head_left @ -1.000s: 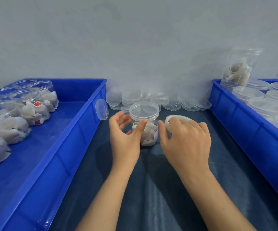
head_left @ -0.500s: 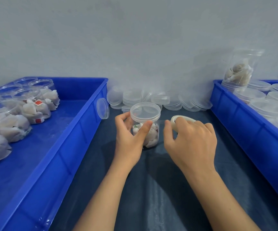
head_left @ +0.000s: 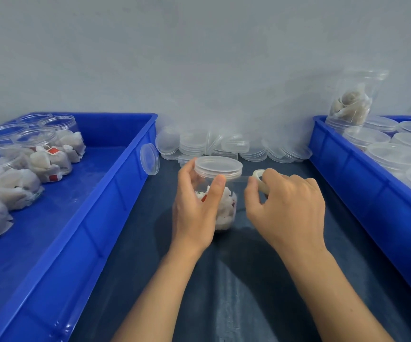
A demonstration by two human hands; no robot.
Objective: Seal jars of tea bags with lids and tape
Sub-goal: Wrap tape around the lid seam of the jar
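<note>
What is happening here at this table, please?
A person is sealing a clear jar of tea bags. The left hand grips the jar, which already has its lid on. The right hand holds a roll of tape, and a strip runs from it to the jar just under the lid. Spare lids lie behind, between two blue trays.

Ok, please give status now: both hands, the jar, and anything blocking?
Left hand grips lidded jar. Right hand holds tape roll, strip stretched to jar under lid. Nothing in the way.
</note>
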